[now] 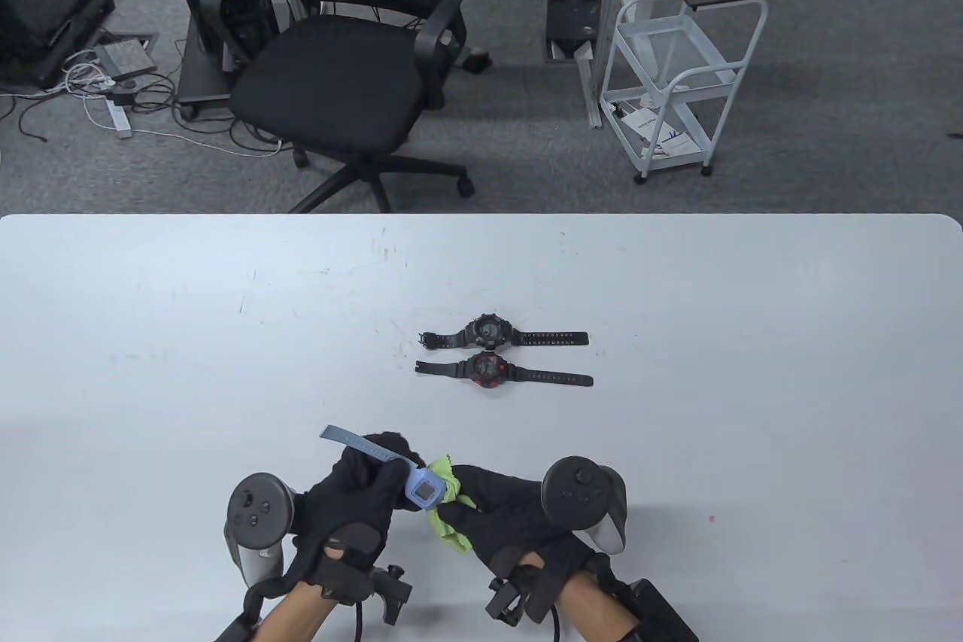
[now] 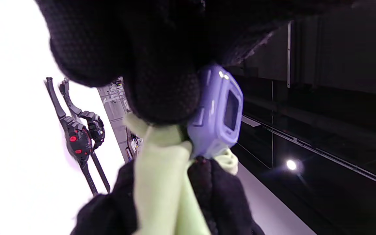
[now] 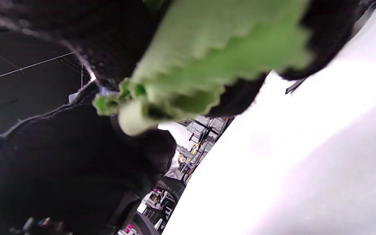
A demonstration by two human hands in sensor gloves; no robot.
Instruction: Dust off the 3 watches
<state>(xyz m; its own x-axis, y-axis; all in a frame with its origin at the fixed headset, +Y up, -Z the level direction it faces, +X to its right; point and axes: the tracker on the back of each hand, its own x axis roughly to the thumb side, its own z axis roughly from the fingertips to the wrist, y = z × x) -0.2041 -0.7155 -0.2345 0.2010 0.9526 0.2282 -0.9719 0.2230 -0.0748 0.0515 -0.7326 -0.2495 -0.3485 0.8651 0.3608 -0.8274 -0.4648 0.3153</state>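
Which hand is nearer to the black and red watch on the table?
The left hand, slightly: it is below and left of the black and red watch. The right hand is below it, a little lower.

White table (image 1: 226, 341) fills the lower half of the frame, scuffed toward its far edge. Just right of centre lie two watches, straps stretched flat left to right: the black watch (image 1: 489, 331) above, the black-and-red watch (image 1: 487, 369) just beneath it, parallel and near each other.
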